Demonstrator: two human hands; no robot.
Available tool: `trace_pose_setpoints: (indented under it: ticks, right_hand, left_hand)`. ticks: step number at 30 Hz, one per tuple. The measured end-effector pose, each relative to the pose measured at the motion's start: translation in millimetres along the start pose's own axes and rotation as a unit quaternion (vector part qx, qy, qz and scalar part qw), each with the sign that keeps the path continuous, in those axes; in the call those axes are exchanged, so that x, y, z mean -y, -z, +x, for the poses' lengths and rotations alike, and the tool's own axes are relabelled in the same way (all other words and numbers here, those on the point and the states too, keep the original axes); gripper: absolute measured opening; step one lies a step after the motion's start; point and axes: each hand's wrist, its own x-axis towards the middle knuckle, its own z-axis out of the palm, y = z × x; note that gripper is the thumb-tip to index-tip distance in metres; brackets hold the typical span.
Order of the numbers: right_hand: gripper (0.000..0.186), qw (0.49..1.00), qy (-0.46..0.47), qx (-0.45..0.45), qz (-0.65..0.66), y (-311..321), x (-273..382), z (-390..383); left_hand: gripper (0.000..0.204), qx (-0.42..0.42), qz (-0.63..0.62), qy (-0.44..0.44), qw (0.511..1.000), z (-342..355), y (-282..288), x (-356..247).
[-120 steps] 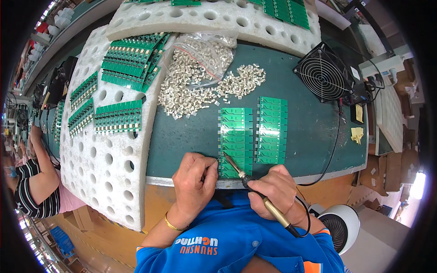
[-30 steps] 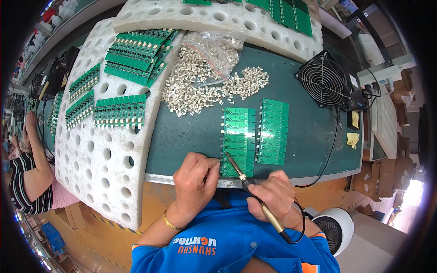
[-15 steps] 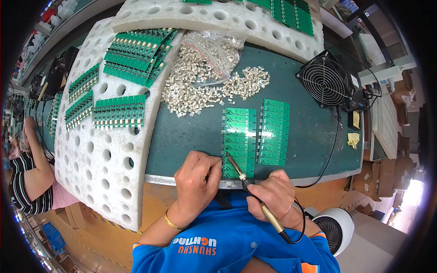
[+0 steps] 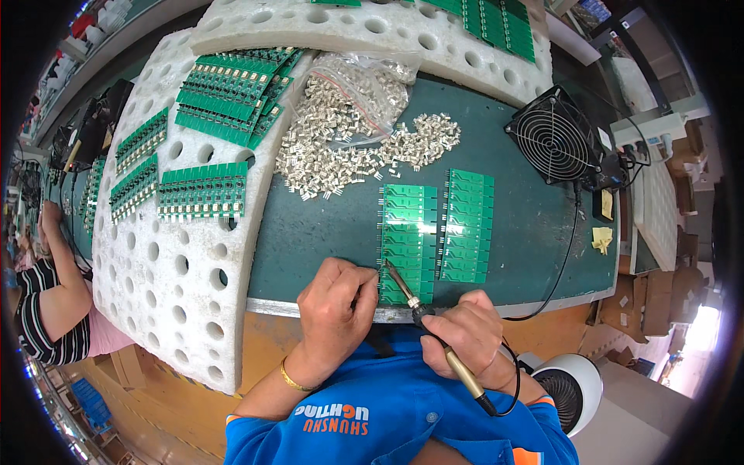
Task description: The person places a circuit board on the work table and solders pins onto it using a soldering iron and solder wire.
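My right hand [image 4: 469, 329] grips a soldering iron [image 4: 463, 373], its cable trailing from the handle's lower end. The iron's tip rests at the left edge of a green circuit board panel [image 4: 415, 221] near the table's front edge. Just left of that spot my left hand [image 4: 332, 304] is closed in a pinch by the panel's edge; what its fingertips hold is too small or hidden to make out. A second green panel [image 4: 469, 209] lies close to the right of the first, with small pins along its left edge.
Small white connectors [image 4: 329, 155] lie heaped beyond the panels, beside and in a clear plastic bag [image 4: 364, 89]. White foam sheets [image 4: 147, 279] at left and back carry several stacked boards [image 4: 232, 89]. A black fan [image 4: 554, 136] stands at right. Another person's arm [image 4: 66, 271] shows far left.
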Motion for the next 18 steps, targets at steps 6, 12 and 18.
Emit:
trace_pose_setpoints:
  ticks: [6,12,18]
  right_hand:
    - [0.034,1.000,-0.002,0.008,-0.002,1.6,1.1,-0.4]
    - [0.032,0.999,0.001,0.046,-0.017,6.6,4.6,-2.4]
    - [0.039,0.998,0.002,0.066,-0.017,6.9,6.1,-6.1]
  left_hand:
    - [0.010,0.019,0.008,0.021,1.000,0.0,3.4,-3.4]
    - [0.010,0.023,0.004,0.021,1.000,0.1,3.2,-3.0]
    - [0.012,0.025,0.003,0.017,1.000,-1.5,4.6,-1.4]
